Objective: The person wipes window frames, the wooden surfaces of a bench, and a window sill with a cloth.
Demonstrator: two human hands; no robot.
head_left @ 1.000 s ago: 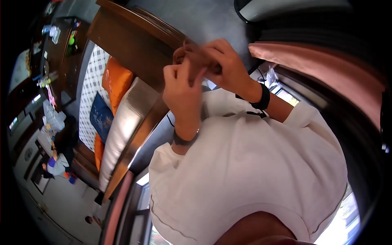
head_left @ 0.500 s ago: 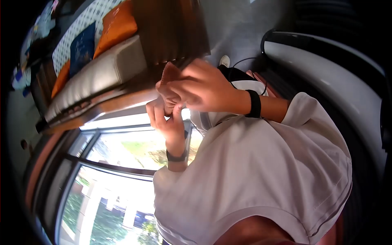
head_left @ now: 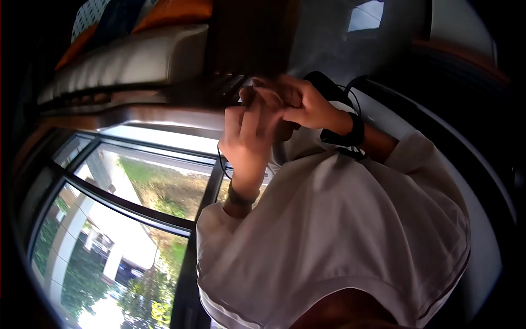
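My left hand (head_left: 246,134) is raised in front of my chest, its fingers bent around a small soft brown piece (head_left: 269,113). From the other side, the fingers of my right hand (head_left: 309,107) close on the same piece. It is dim and partly hidden by the fingers, so I cannot make out its exact kind. Both hands meet at it, close together. A dark band (head_left: 350,131) circles my right wrist, and another band (head_left: 243,198) is on my left wrist.
A pale cushioned bench (head_left: 120,57) with orange cushions (head_left: 175,13) stands at the upper left. Framed windows (head_left: 148,216) fill the lower left. A thin black cable (head_left: 357,101) runs near my right wrist. A white, dark-edged surface (head_left: 438,120) lies at the right.
My view has shifted, and the hands appear farther right. The brown piece, which stuck up above the fingers with a notched edge, is now mostly covered by them. The scene looks darker.
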